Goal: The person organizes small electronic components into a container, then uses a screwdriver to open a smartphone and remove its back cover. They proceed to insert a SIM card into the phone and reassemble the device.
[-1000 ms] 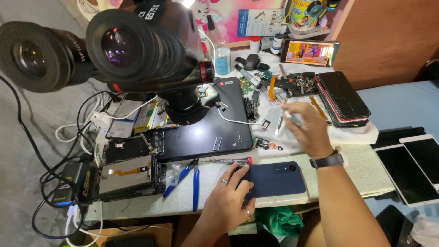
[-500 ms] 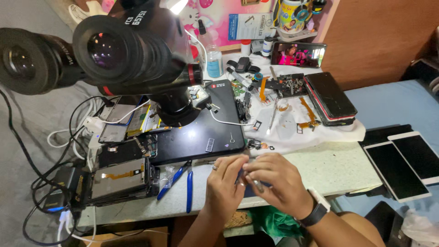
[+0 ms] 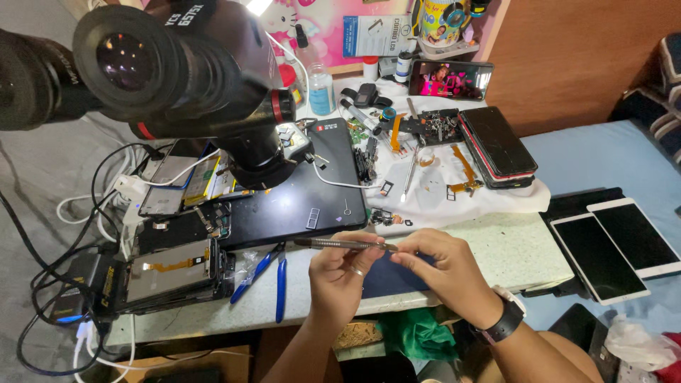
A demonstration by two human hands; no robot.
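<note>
Head view: both hands meet over the front edge of the desk (image 3: 496, 248).
Change: a second ago the right hand (image 3: 443, 273) reached to the white cloth (image 3: 496, 198) and the left hand (image 3: 340, 273) lay on the dark blue phone (image 3: 386, 280); now both pinch the tweezers (image 3: 344, 244).
Left grip: fingers closed round the tweezers' middle.
Right grip: fingertips closed on the right end.
Phone: flat on the desk, directly under both hands, partly hidden.
</note>
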